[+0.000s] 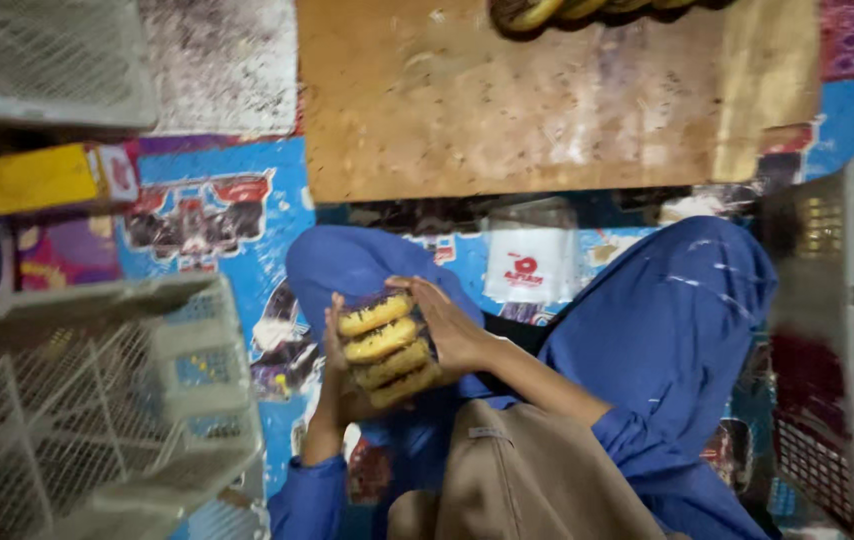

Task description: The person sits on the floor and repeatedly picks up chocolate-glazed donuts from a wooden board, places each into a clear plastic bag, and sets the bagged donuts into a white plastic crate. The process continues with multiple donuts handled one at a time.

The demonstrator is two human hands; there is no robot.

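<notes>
While cupped between left hand [332, 385] and right hand [452, 325], stacked yellow cakes [385, 348] (white bag [530, 265] beyond).

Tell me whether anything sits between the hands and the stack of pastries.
Nothing visible does. The left hand cups the stack of pastries from the left and below, and the right hand presses flat against its right side. Both touch it directly, above the lap in blue cloth.
</notes>
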